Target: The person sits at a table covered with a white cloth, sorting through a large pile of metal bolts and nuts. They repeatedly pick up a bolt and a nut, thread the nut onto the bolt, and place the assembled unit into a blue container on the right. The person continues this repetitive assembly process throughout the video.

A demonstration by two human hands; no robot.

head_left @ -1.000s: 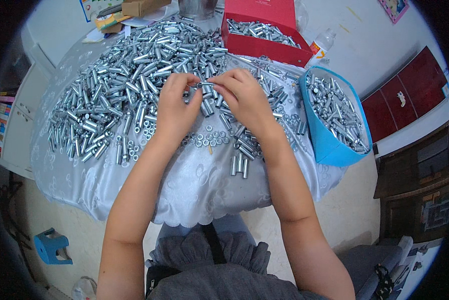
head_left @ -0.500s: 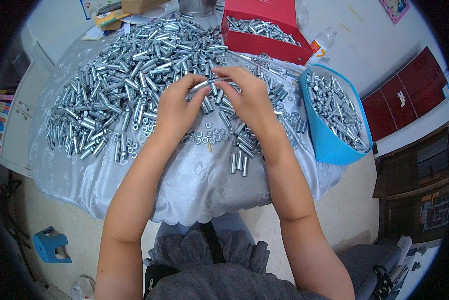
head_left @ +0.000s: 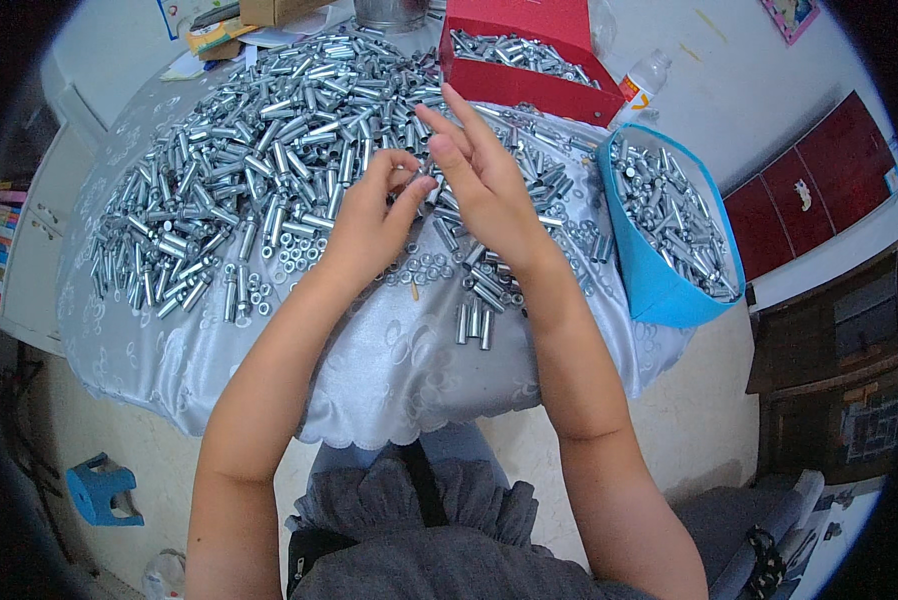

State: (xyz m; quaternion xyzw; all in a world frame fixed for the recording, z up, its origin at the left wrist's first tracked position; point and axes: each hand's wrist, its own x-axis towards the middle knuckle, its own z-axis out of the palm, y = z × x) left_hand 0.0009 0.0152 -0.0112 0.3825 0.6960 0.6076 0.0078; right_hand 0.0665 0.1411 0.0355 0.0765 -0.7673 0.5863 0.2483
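Note:
Over the middle of the table, my left hand (head_left: 369, 222) is closed, thumb and curled fingers pinching an expansion bolt that is mostly hidden by them. Close beside it, my right hand (head_left: 487, 195) is open, fingers stretched away from me and the palm turned toward the left hand. A large heap of silvery expansion bolts and metal sleeves (head_left: 259, 150) spreads behind and left of my hands. Several hex nuts (head_left: 424, 268) lie between my forearms. Short metal sleeves (head_left: 474, 322) stand or lie near my right forearm.
A blue fabric bin (head_left: 659, 300) full of bolts stands at the right. Behind it are a red box (head_left: 529, 88) holding more metal parts and a plastic bottle (head_left: 644, 80). A metal bucket (head_left: 391, 14) and cardboard box (head_left: 269, 10) sit at the back. Washers (head_left: 574, 240) lie scattered right of my hands.
My right hand has let go of the bolt, and its fingers have straightened and risen away. My left hand has curled in and now covers most of the bolt.

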